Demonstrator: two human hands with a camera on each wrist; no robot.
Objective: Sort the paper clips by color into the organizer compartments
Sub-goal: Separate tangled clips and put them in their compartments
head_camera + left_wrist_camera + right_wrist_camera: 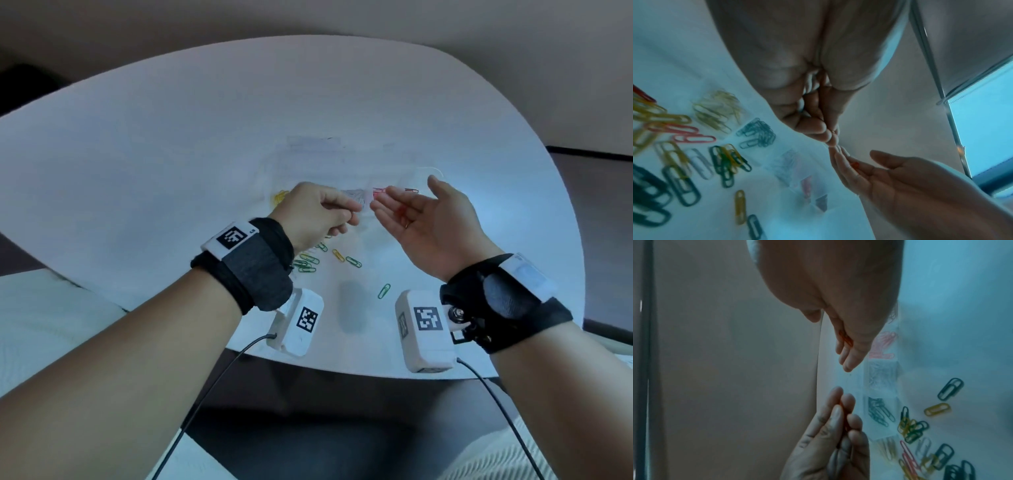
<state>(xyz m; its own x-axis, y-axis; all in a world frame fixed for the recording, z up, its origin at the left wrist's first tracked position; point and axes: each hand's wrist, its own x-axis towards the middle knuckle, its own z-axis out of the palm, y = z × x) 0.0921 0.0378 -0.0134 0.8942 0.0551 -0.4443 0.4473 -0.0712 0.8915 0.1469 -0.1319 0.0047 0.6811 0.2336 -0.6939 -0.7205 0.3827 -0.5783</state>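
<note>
1. Head view: the left hand [318, 214] is hanging with fingertips curled together over the clear organizer [342, 171]; whether it is pinching a clip, the pictures are not showing.
2. Just beside it, the right hand [428, 222] is lying palm-up and spread, cupping red paper clips [845, 339] on its fingers, seemingly as a tray.
3. Below both wrists, loose paper clips [339, 258] are waiting on the white table [171, 154]; beyond the fingertips, sorted colours are sitting in separate compartments.

Green [353, 261], yellow [338, 255] and red paper clips [694, 139] on a white table [171, 171]; black-and-white square-patterned tags [426, 318] on black wrist straps [507, 301]
</note>
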